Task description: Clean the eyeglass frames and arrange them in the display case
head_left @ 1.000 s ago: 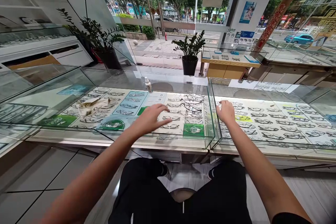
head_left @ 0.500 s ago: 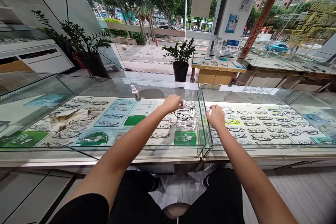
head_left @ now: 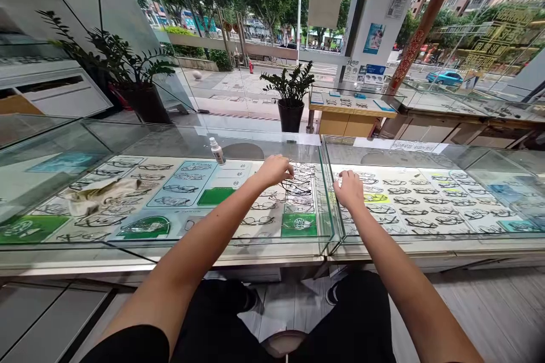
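My left hand (head_left: 276, 171) is closed in a pinch above the left display case, at a dark-framed pair of eyeglasses (head_left: 297, 186). Those glasses sit over a column of other frames, just behind a green card (head_left: 299, 225). My right hand (head_left: 349, 189) lies palm down over the near-left part of the right case, fingers slightly bent and apart. Near its thumb is a small pale patch that I cannot make out. Rows of eyeglasses (head_left: 406, 200) spread to its right, with a yellow strip (head_left: 376, 198) close to the wrist.
A white spray bottle (head_left: 217, 151) stands on the left case, and a beige cloth (head_left: 100, 195) lies further left. The glass edges of both cases (head_left: 330, 198) meet between my hands. Potted plants (head_left: 291, 115) stand beyond, near the window. My knees are below the counter.
The view has shifted slightly. The dark eyeglasses at my left hand appear a little lower and flatter among the rows. My right hand has stayed in place.
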A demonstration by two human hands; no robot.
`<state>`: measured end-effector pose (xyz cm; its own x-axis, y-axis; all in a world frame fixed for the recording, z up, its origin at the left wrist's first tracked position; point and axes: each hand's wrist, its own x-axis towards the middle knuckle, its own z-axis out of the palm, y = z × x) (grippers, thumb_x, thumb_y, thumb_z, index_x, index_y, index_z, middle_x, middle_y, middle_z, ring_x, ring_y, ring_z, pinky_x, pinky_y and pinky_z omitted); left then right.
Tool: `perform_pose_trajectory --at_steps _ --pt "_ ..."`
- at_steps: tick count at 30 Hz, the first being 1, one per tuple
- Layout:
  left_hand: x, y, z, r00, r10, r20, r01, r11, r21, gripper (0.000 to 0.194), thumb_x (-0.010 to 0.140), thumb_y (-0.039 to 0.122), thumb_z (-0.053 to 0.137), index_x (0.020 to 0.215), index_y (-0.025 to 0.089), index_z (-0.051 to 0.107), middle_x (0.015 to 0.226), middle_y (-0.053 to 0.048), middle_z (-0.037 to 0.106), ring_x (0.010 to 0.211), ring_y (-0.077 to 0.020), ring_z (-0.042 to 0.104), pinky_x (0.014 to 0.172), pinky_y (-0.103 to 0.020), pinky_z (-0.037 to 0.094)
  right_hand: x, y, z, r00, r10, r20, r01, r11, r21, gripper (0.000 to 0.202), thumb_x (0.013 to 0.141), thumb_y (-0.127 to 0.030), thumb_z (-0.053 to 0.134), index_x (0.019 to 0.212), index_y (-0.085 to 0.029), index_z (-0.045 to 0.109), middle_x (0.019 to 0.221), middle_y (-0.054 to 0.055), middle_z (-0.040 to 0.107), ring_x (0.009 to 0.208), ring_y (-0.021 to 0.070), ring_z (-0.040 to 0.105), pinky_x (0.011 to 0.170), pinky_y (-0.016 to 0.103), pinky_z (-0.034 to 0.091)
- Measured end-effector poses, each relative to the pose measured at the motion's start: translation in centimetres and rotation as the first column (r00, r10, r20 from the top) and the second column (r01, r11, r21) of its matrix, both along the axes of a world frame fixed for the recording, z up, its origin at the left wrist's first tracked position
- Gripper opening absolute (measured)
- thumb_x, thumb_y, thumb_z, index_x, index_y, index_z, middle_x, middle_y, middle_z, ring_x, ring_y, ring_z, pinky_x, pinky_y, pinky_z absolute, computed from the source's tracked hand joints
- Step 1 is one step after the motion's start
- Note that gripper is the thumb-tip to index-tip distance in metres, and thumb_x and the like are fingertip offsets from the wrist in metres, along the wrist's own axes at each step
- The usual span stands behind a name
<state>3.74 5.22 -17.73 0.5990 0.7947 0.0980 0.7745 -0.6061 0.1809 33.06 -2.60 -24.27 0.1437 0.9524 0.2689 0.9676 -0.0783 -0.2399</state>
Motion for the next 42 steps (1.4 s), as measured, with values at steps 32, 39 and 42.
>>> perform_pose_trajectory --at_steps 32,39,42 --pt "-5.3 -0.9 2.4 -0.056 0.366 0.929 0.303 0.893 -0.334 0.038 0.063 0.048 0.101 0.074 0.021 0.077 0.090 -0.004 0.073 0.095 -0.0201 0.066 0.095 -0.035 0.049 -11.5 3.1 10.5 0.580 0.668 -0.465 -0.412 0.734 0.540 0.022 0.101 -0.040 0.062 0.108 -0.023 0.073 0.104 0.007 0.076 0.098 0.0250 0.068 0.089 0.040 0.051" --pt "-3.4 -1.9 1.4 -0.027 0.356 0.934 0.319 0.889 -0.329 0.033 0.070 0.046 0.098 0.075 0.019 0.080 0.093 -0.006 0.075 0.091 -0.0191 0.065 0.091 -0.035 0.051 -14.7 2.1 8.1 0.473 0.682 -0.558 -0.410 0.731 0.546 0.021 0.101 -0.042 0.068 0.103 -0.023 0.076 0.089 0.003 0.073 0.084 0.0212 0.063 0.082 0.037 0.047" --pt "-2.8 -2.4 1.3 0.016 0.367 0.930 0.353 0.868 -0.349 0.032 0.071 0.046 0.098 0.076 0.020 0.082 0.093 -0.006 0.075 0.090 -0.0193 0.066 0.089 -0.035 0.052 -14.0 2.2 7.6 0.492 0.679 -0.545 -0.412 0.733 0.542 0.020 0.101 -0.040 0.068 0.091 -0.023 0.074 0.084 0.002 0.072 0.080 0.0201 0.060 0.080 0.036 0.046"
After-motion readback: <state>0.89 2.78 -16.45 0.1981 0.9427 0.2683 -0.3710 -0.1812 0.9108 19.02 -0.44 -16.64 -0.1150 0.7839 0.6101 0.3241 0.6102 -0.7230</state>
